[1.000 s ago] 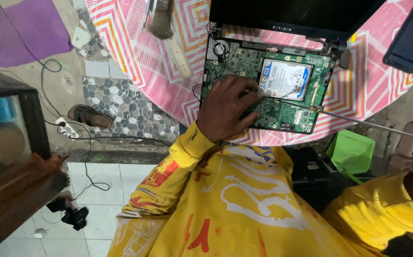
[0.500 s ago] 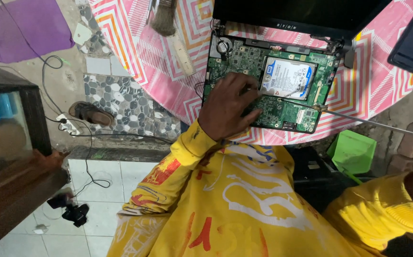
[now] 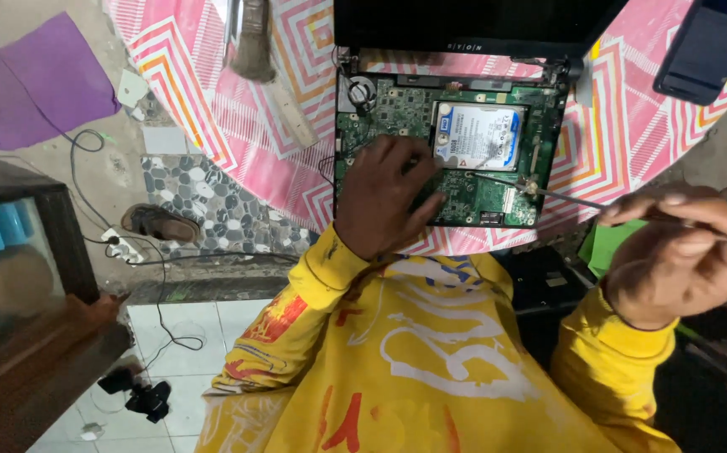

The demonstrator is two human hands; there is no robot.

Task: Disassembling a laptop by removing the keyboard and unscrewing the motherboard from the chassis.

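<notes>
Laptop (image 3: 451,151) with its bottom cover off lies on a round table (image 3: 623,126), near the edge that is closest to the person. The table is covered with a cloth of pink, orange and white zigzag pattern. Inside the laptop the green circuit board (image 3: 397,113) is open to see, and a silver hard drive (image 3: 478,136) with a white and blue label sits in the upper right part of it. A small round fan (image 3: 361,90) is at the upper left corner of the board. The black screen part (image 3: 472,25) stands behind, at the far side.

The left hand (image 3: 384,197) rests flat on the lower left part of the board, fingers spread a little and bent down on the board; they hold nothing. The fingertips come just beside the left edge of the hard drive.

The right hand (image 3: 682,252) is off the table, to the right, and its fingers are closed around the handle of a thin screwdriver (image 3: 565,198). The metal shaft goes to the left and its tip touches the board just below the hard drive, at the lower right area.

Both arms wear yellow sleeves (image 3: 296,323). A brush (image 3: 253,42) lies on the cloth to the left of the laptop, and a dark phone (image 3: 703,46) lies at the right far side. On the floor to the left there are a sandal (image 3: 160,223), some cables and a purple cloth (image 3: 32,80).
</notes>
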